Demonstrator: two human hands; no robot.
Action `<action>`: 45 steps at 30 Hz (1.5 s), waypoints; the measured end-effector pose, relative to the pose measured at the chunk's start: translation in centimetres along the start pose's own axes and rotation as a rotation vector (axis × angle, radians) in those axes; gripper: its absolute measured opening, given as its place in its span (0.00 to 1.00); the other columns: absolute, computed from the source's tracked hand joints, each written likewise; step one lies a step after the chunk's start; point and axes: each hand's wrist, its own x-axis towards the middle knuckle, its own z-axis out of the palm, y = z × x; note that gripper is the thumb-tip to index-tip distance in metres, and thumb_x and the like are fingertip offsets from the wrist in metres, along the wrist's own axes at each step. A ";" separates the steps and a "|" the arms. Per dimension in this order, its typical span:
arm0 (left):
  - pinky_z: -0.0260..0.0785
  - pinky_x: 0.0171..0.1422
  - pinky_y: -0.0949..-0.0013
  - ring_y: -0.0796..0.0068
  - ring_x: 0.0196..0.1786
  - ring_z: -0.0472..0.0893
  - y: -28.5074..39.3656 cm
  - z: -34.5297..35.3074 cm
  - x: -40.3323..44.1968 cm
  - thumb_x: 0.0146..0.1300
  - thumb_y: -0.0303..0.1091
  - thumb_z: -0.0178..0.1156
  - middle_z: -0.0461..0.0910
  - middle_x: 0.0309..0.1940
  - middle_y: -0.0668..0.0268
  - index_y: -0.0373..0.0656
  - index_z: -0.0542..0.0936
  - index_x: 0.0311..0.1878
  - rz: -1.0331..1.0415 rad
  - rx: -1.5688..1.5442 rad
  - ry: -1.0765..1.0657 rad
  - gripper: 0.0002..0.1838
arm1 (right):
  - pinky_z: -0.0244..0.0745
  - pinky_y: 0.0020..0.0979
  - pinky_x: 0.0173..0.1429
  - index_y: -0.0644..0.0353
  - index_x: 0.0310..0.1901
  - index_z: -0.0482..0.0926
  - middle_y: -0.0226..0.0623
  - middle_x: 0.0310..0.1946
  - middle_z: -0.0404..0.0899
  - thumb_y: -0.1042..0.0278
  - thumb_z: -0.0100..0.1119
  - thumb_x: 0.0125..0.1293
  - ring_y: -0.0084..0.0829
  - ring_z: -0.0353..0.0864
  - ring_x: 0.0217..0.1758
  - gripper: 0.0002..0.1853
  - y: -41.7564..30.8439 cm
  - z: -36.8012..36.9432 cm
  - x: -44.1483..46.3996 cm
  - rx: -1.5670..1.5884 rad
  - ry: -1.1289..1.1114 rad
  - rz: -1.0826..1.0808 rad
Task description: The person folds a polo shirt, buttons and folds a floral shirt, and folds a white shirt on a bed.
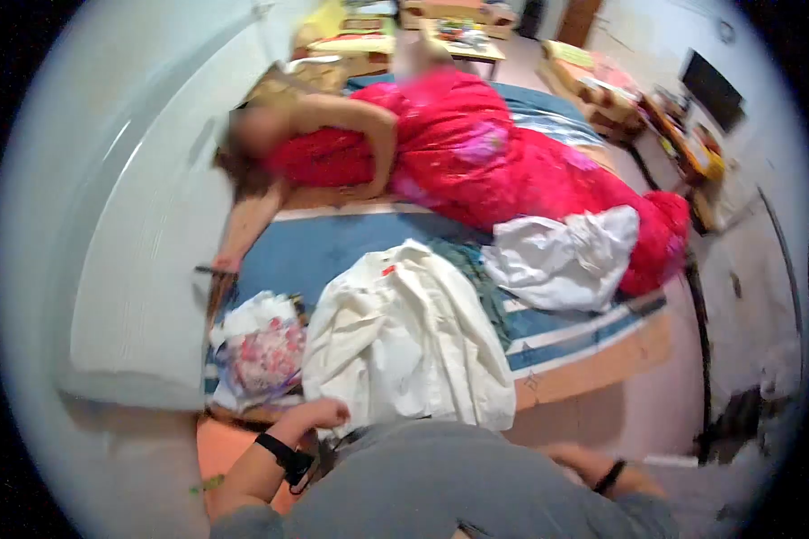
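Observation:
A white long-sleeved garment (404,332) with a small red label at its collar lies spread on the bed just before me. My left hand (319,414) is at its lower left edge, with the fingers curled; what they hold, if anything, is hidden. Low on the right, my right hand (559,456) is mostly hidden by my grey shirt, and its fingers cannot be made out. Left of the garment lies a heap of white and pink floral cloth (265,350). A crumpled white cloth (562,258) rests to the right, with dark green fabric (476,278) between it and the garment.
A person lies across the bed (310,242) under a red floral blanket (530,171), one arm reaching toward the near left with a dark object at the hand. A white headboard (153,242) borders the left side. Farther back are a low table (476,49), seats and a television (712,92).

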 end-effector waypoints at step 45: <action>0.74 0.49 0.59 0.66 0.45 0.78 26.1 -5.2 -8.3 0.59 0.24 0.55 0.74 0.46 0.59 0.41 0.61 0.57 0.680 -1.271 0.456 0.23 | 0.62 0.35 0.62 0.61 0.64 0.53 0.42 0.60 0.62 0.42 0.38 0.65 0.34 0.65 0.61 0.35 -16.3 -10.3 4.8 0.849 0.206 -0.839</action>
